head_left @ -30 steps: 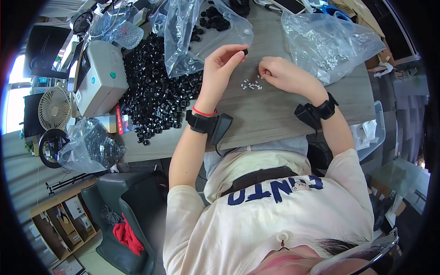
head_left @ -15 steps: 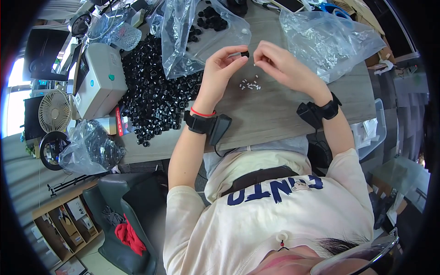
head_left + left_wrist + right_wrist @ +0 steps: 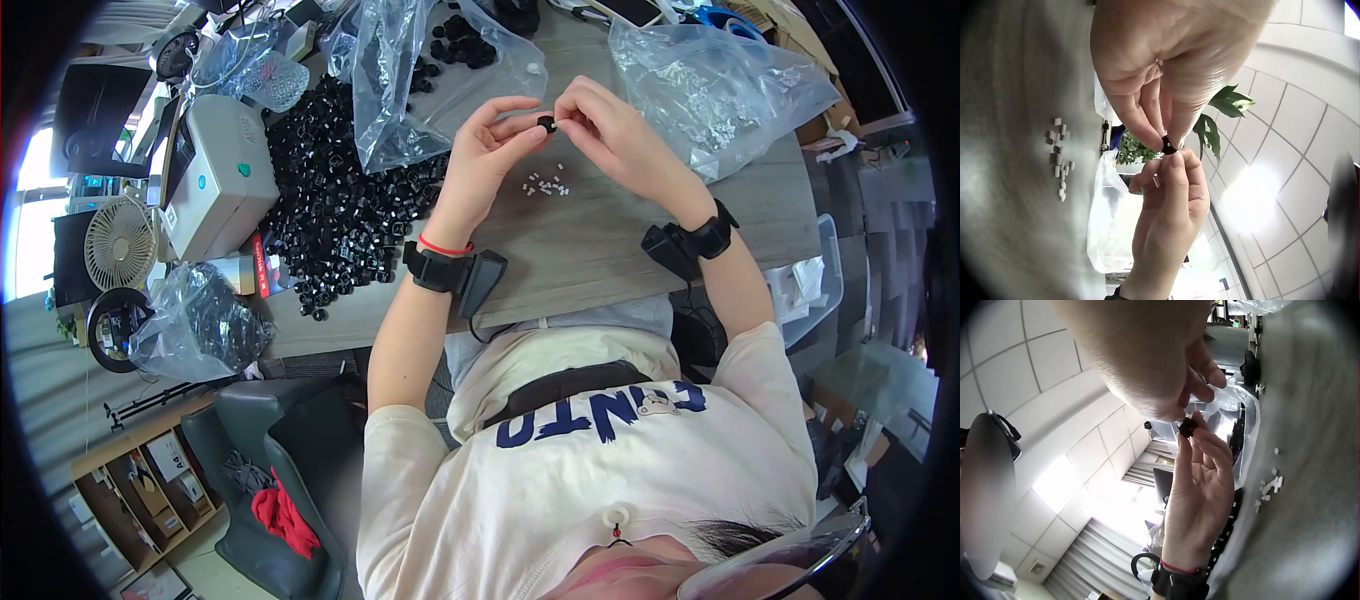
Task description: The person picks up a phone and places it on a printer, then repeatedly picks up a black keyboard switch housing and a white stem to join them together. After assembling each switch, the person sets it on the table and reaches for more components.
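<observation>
Between the thumb and fingertips of my left hand [image 3: 482,152] a small black plastic piece [image 3: 546,122] is pinched above the table. My right hand [image 3: 622,135] meets it from the other side, thumb and index fingertips right at the black piece. In the left wrist view a small white piece [image 3: 1156,180] sits among the right hand's curled fingers, and a pale spot shows on the black piece [image 3: 1169,145]. Below the hands, several small white pieces [image 3: 545,186] lie scattered on the grey wooden table [image 3: 580,250].
A large heap of black plastic pieces [image 3: 335,200] spreads at the left, beside a white box [image 3: 222,170]. One clear bag [image 3: 395,130] with black pieces lies behind my left hand; another clear bag [image 3: 720,100] with white pieces lies at the right.
My right hand has risen from the scattered white pieces and moved left to the black piece, carrying a small white piece. My left hand keeps its pinch, staying nearly in place.
</observation>
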A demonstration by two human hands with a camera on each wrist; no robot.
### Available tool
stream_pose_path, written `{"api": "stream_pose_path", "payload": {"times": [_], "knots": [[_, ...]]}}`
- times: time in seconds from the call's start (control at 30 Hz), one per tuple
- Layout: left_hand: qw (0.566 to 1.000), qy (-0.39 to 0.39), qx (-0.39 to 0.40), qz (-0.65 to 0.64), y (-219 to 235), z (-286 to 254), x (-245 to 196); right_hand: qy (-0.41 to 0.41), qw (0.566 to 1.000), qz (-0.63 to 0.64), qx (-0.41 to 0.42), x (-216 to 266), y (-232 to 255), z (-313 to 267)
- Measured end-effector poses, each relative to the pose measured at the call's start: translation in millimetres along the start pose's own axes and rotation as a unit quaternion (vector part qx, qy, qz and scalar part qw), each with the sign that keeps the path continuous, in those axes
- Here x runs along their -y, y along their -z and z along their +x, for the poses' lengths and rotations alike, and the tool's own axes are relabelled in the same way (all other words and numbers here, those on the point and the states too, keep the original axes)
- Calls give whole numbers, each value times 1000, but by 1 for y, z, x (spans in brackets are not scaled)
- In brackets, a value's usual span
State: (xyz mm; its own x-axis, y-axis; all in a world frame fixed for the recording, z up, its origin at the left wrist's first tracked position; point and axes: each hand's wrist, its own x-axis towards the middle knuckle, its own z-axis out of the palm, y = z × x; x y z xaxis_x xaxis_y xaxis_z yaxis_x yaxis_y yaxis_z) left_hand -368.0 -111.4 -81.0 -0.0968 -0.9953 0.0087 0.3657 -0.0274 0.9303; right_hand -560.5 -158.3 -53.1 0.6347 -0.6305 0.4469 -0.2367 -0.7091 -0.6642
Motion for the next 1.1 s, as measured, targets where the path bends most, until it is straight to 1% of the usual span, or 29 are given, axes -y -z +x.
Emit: {"api": "stream_pose_path", "payload": {"times": [0.2,0.37,0.5,0.6,0.63,0.67,0.73,0.8,0.87,0.9,0.93,0.97,1.03,1.1], "knots": [[1000,6,6,1,2,1,1,7,1000,-17,-2,-1,0,0],[1000,11,2,12,1,0,0,13,1000,-7,-12,0,0,1],[1000,19,10,6,3,0,1,-9,1000,19,-14,-2,2,3],[999,30,19,5,6,1,2,-89,993,80,13,-9,4,4],[999,35,23,5,7,1,2,-88,993,79,12,-11,4,3],[999,34,24,6,8,1,3,-114,986,118,26,-14,2,3],[998,38,35,36,11,0,1,-162,966,194,54,-17,2,3],[997,37,39,52,12,0,-1,-156,970,176,59,-17,3,2],[992,22,40,117,12,-1,-7,-143,977,142,70,-14,4,3],[988,15,40,150,8,-3,-14,-140,977,144,70,-12,2,3],[987,14,38,153,5,-8,-23,-130,981,129,57,-10,1,3],[977,-21,3,211,3,-17,-36,-119,985,113,43,-9,0,3],[939,-93,-61,327,-1,-32,-66,-104,989,98,20,-11,-1,6],[922,-196,-203,266,15,-44,-78,-83,991,98,43,-21,-5,3]]}}
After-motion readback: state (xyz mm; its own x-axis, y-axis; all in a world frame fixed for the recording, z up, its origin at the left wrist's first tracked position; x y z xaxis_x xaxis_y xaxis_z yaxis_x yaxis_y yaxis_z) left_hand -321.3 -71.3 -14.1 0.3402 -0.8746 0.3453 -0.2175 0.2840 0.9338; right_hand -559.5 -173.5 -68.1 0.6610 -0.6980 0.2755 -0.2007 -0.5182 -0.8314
